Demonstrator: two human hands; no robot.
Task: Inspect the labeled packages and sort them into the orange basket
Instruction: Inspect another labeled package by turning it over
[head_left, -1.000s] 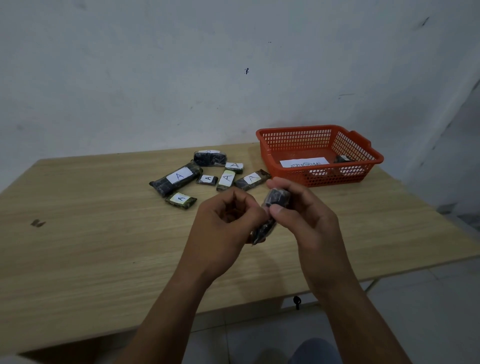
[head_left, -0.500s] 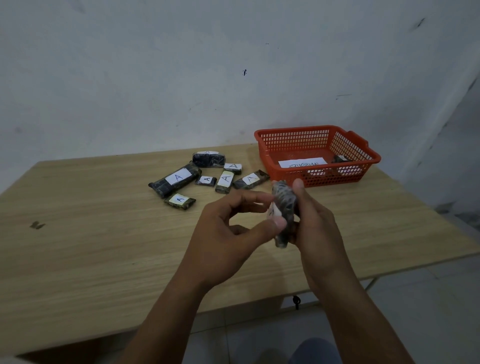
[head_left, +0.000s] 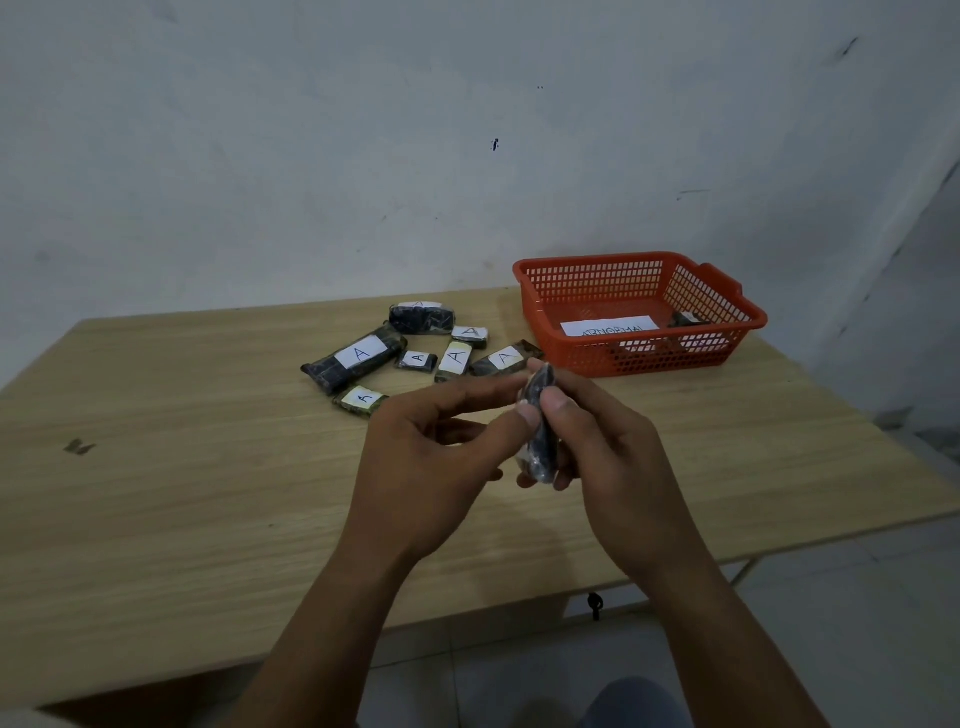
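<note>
Dark plastic wrap covers the package (head_left: 539, 423) pinched edge-on between both hands, left hand (head_left: 436, 457) and right hand (head_left: 597, 441), above the worktop (head_left: 156, 493), likely so each face can be checked. 7 packages labelled A (head_left: 358, 355) lie beside the orange basket (head_left: 727, 340), whose paper sign (head_left: 609, 327) probably marks rejects.

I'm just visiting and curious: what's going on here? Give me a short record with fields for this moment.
Setting: wooden table against a pale wall
Held item: dark wrapped package, seen edge-on, label not readable
Left hand: thumb and fingers pinch the package
Right hand: grips the package from the other side
Packages on table: seven, each with a white label marked A
Orange basket: holds a paper sheet and at least one small package
</note>
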